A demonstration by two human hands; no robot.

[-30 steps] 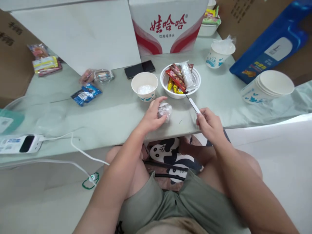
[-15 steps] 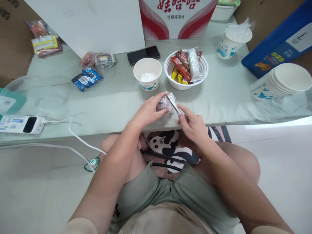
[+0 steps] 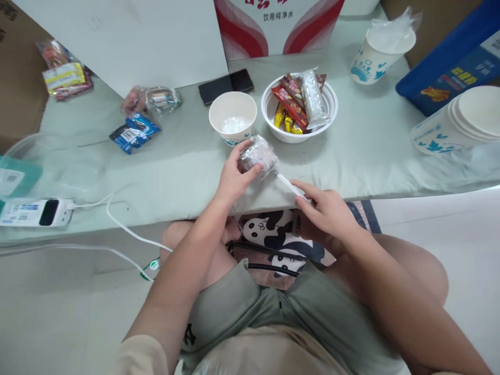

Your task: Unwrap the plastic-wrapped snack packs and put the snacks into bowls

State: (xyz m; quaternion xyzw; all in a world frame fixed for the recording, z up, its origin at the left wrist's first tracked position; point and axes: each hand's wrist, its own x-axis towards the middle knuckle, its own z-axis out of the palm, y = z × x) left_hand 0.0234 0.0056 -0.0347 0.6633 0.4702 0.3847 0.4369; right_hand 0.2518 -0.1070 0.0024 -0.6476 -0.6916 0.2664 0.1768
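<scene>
My left hand [image 3: 234, 177] is closed round a small bundle in clear, crinkled plastic wrap [image 3: 261, 155], just above the table's near edge. What lies inside the wrap is hard to make out. A slim white knife-like tool [image 3: 288, 184] is pinched in my right hand [image 3: 328, 208], its tip pointing up and left, close to the wrap. Right behind my left fingers stands a paper cup [image 3: 222, 117] with something clear and whitish inside. Beyond the bundle, to the right, a white bowl [image 3: 333, 112] holds several wrapped snack bars [image 3: 291, 101].
A black phone [image 3: 225, 87] lies behind the cup. Snack packets [image 3: 136, 133] are on the left, near a white power bank [image 3: 37, 212] with a cable. To the right are stacked paper cups [image 3: 441, 135], a cup stuffed with plastic [image 3: 377, 60] and a blue bag [image 3: 433, 78].
My left hand has turned the wrapped bundle and shifted it slightly left towards the cup. My right hand has drawn the white tool back, down and to the right. The view has shifted a little.
</scene>
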